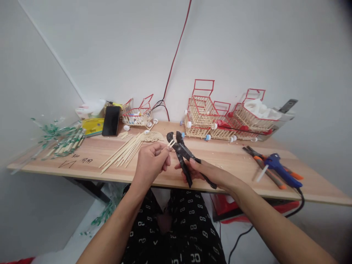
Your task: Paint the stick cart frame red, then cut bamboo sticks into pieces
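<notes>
My left hand [154, 158] is closed, pinching a pair of thin pale wooden sticks [171, 143] between thumb and fingertips. Their tips point up and to the right, at the jaws of black cutting pliers [180, 150]. Around the pliers' handles my right hand [196, 170] is wrapped, with the jaws spread apart and upward. Whether the sticks touch the blades, I cannot tell. Left of my left hand, a fanned pile of long wooden sticks [125, 152] lies on the wooden table [154, 176].
Small stick-built carts with red handles [203, 110] line the wall. A blue glue gun [283, 170] and orange-handled pliers [268, 170] lie at the right. A phone [111, 121], a yellow packet [92, 127] and wrapped stick bundles [67, 141] are at the left.
</notes>
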`<state>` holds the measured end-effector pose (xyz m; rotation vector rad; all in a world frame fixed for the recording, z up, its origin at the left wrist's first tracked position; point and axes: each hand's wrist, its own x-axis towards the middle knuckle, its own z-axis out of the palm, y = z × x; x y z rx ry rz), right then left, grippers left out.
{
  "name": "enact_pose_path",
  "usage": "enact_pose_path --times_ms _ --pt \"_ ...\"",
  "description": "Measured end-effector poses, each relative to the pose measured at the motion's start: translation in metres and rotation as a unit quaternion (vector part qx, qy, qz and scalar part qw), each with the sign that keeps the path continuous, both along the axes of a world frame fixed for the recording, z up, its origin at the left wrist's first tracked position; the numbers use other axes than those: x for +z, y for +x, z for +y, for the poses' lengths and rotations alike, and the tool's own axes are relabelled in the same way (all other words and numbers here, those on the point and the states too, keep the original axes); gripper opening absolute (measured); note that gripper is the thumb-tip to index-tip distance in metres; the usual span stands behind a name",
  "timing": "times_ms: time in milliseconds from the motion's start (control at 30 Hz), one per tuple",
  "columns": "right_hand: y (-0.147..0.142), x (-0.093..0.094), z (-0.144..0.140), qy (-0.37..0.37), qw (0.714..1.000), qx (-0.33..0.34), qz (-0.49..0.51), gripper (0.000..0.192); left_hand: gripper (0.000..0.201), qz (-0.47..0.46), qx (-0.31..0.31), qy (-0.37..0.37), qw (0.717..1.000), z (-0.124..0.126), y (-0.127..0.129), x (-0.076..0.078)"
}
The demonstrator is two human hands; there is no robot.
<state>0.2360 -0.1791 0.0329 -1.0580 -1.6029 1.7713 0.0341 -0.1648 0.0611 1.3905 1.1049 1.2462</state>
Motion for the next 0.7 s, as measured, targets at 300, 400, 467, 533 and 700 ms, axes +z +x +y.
enact_pose_path --times_ms 300,400,467,533,700 --pt "-0.005 0.003 -0.002 0.136 0.982 -0.043 -0.124 0.060 0.017 0.003 -0.001 0.020 1.000 0.006 -0.002 -0.007" --pt "-0.005 0.000 -0.001 0.160 0.976 -0.055 -0.135 0.059 0.017 0.022 -0.005 0.071 0.997 0.009 -0.006 -0.013" --pt "-0.005 -0.001 -0.002 0.155 0.979 -0.057 -0.121 0.060 0.017 0.049 -0.001 0.115 0.992 0.010 -0.008 -0.017" --pt "-0.005 -0.001 -0.002 0.145 0.982 -0.055 -0.105 0.060 0.017 0.082 0.011 0.156 0.984 0.010 -0.010 -0.020" --pt "-0.006 0.000 -0.002 0.154 0.981 -0.045 -0.106 0.060 0.017 0.131 0.035 0.198 0.971 0.006 -0.010 -0.020"
